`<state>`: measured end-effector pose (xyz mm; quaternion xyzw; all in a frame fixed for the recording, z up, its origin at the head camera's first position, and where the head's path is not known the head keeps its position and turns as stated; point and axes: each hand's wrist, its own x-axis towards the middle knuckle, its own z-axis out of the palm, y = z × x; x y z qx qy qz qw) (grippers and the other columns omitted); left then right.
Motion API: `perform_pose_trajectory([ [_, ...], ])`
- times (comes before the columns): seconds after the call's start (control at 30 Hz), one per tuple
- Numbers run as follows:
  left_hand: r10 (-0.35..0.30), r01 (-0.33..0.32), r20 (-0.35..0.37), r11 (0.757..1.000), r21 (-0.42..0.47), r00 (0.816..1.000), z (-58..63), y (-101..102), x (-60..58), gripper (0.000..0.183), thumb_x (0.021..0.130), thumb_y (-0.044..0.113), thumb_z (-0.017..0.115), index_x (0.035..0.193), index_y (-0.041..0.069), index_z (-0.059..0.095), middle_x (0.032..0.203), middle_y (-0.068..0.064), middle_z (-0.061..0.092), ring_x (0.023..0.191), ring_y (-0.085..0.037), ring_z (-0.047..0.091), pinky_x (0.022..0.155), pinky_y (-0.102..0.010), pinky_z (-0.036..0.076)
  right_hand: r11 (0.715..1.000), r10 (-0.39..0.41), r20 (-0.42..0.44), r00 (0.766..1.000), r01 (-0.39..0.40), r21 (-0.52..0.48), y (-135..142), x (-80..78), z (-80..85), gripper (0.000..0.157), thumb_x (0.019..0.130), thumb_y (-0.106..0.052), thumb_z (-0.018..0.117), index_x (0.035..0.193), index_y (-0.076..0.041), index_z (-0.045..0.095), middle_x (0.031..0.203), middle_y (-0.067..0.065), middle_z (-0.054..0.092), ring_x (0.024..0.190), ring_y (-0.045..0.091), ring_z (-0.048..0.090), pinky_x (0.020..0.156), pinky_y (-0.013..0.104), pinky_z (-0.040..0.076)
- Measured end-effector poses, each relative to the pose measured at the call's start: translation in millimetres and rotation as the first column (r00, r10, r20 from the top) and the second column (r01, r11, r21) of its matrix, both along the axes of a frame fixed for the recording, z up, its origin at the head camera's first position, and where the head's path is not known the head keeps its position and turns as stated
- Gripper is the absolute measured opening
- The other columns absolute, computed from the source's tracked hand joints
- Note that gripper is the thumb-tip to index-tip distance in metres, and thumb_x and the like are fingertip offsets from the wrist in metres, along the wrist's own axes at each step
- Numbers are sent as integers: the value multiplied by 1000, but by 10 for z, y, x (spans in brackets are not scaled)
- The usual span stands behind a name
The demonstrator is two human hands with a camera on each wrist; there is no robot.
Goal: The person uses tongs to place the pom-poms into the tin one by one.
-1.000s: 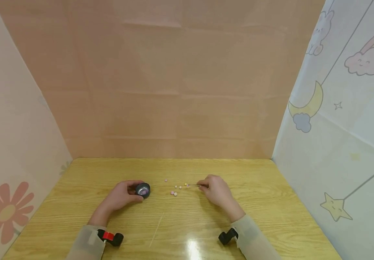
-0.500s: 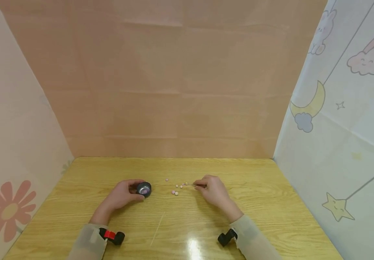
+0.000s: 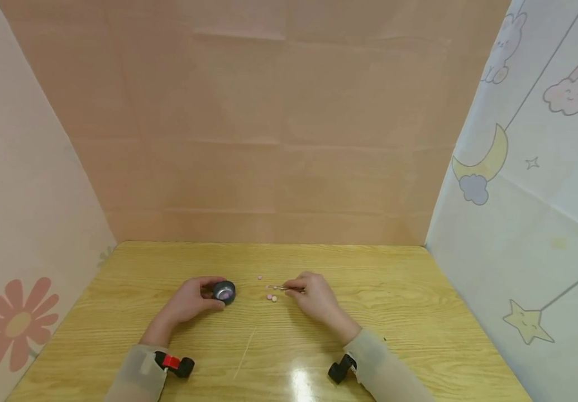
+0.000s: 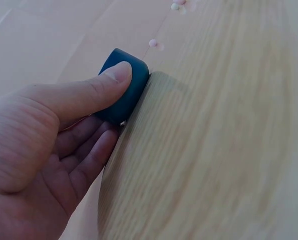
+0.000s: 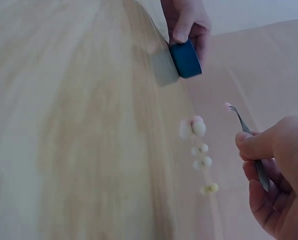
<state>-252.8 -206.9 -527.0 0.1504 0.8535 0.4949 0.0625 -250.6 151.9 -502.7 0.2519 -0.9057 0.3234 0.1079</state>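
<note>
In apparent transfer, your left hand [image 3: 188, 301] grips the cup [image 5: 186, 59], your right hand [image 3: 316, 296] pinches tweezers [image 5: 243, 121] holding a bead [image 5: 228, 106]; leftward carry seems required.

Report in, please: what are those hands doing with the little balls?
Left hand holds cup. Right hand grips tweezers, pink ball at tips. Nothing seen between ball and cup.

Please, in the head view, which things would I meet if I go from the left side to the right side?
Red flower print → left hand → dark cup → farthest pink bead → tweezers → right hand → yellow moon print → pink cloud print.
</note>
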Motion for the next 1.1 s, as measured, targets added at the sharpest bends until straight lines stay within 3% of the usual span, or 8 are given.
perform_pose_trajectory([
  [0.2,2,-2,0,1000,3,1000,-7,1,-9,62,86,18,93,141,4,68,127,-10,72,105,-21,69,88,-32,56,998,60,-30,998,-59,21,-195,9,24,14,96,-14,82,110,-16,87,89,-10,70,77,2,60,66,25,51],
  [0.33,1,-1,2,1000,8,1000,-8,3,-15,62,86,18,93,141,3,68,127,-11,72,105,-22,69,88,-32,56,993,102,-7,995,-102,52,-354,6,85,14,98,-18,82,111,-18,86,92,-10,71,73,1,56,61,23,48],
  [0.63,3,-3,3,1000,15,1000,-11,5,-11,61,87,18,93,140,3,68,129,-12,72,106,-22,70,91,-38,58,977,169,-51,984,-161,137,-694,-88,154,14,99,-21,80,112,-19,87,92,-10,71,75,-1,59,63,19,47],
  [1.1,-24,24,-13,1000,17,1000,-21,-8,-21,61,88,18,91,141,1,66,130,-15,71,108,-24,71,90,-38,58,982,125,-26,992,-120,145,-876,-189,95,15,100,-22,80,113,-20,86,90,-10,69,73,-2,55,62,19,46],
])
